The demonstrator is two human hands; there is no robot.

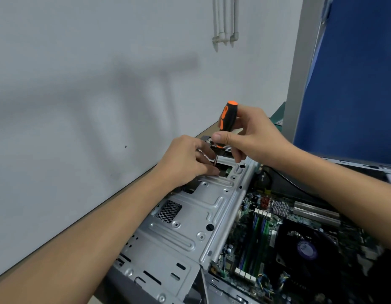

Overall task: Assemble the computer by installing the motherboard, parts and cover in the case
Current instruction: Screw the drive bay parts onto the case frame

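Right hand (pixel 253 137), centre of frame, grips the screwdriver (pixel 227 116) by its orange-black handle, with the thumb across the lower handle and the fingers wrapped behind. The tool's long axis is near vertical with a slight tilt: cap up, shaft running down and a little left. The tip reaches the far end of the grey metal drive cage (pixel 190 218).

Left hand (pixel 188 157) sits just left of the shaft, fingers curled down around the tip area. It is probably steadying a screw or the tip, but the fingertips hide the contact, so I cannot tell what it holds, if anything. Both hands meet at one spot, right hand above, left hand lower and to the left.

The cage runs from bottom centre up toward the hands, along the left side of the case (pixel 229 291). The motherboard (pixel 242 229) is already seated in the case at lower right, with memory sticks (pixel 259 233) and a black cooler fan (pixel 306 249) on it. No cover is in view.

Judgement: the step in hand is driving a screw at the cage's far end. The fastening point lies straight below the right grip, along the shaft. The next move needs that axis kept in line with the hole, pressing down while the right hand twists. Risk: the tilt could let the tip slip into the opening beside it.
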